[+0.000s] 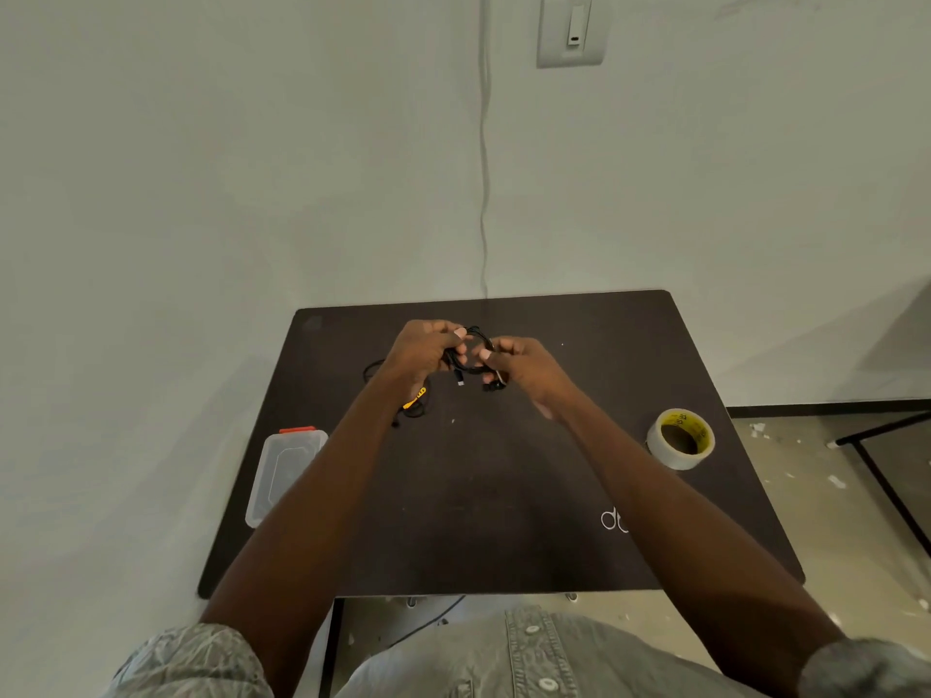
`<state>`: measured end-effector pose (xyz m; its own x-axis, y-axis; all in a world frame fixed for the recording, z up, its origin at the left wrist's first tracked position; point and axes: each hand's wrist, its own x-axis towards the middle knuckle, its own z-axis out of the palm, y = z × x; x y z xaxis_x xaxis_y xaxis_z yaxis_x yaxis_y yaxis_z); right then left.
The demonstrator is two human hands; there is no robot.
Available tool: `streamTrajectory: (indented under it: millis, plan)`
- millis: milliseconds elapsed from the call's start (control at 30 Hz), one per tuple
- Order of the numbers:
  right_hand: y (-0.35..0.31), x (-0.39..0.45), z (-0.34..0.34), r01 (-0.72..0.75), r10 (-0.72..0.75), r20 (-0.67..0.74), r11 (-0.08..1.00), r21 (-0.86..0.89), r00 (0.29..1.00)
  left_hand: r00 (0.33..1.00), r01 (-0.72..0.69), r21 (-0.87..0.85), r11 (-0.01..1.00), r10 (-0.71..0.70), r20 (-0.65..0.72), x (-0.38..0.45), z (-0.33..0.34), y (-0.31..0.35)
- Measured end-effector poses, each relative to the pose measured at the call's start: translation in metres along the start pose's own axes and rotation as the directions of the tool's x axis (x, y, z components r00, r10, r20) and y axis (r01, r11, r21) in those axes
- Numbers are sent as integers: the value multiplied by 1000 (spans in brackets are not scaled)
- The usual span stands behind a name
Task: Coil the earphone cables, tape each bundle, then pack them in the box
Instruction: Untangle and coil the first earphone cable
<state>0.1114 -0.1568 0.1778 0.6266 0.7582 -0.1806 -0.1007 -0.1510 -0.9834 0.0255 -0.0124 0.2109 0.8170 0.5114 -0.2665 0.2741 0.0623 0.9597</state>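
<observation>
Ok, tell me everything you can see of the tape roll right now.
The tape roll lies flat on the dark table, near its right edge, hole facing up. Its wound tape looks pale and translucent, and the inner core is yellow with black print. Neither hand touches it, and it sits apart from everything else.

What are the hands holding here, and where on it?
Both hold one coiled black earphone cable above the table: the left hand grips the coil's left side, the right hand its right side.
</observation>
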Motion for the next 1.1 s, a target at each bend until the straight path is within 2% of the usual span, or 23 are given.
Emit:
streamTrajectory:
  millis: [100,300,467,633,800,900,1100]
  plan:
    - [10,-4,-4,-38,40,-34,998,57,999,996,92,-48,995,-91,22,-1,0,-11]
    - [45,-4,-6,-189,220,-147,962,199,964,975,223,-106,969,-221,30,1,10,-50]
    - [85,-6,-9,-352,411,-243,902,251,879,946,324,-57,944,-322,37,2,32,-84]
    - [115,-6,-21,-426,494,-344,868,257,798,903,426,-77,902,-428,-21,16,60,-122]
    - [145,13,-43,-467,490,-463,867,174,738,849,504,-73,860,-510,-139,47,92,-153]
    - [158,29,-57,-506,415,-564,862,-7,714,843,497,-19,867,-488,-228,65,106,-168]
    - [176,53,-73,-517,275,-598,809,-279,753,880,406,120,906,-353,-319,97,128,-183]
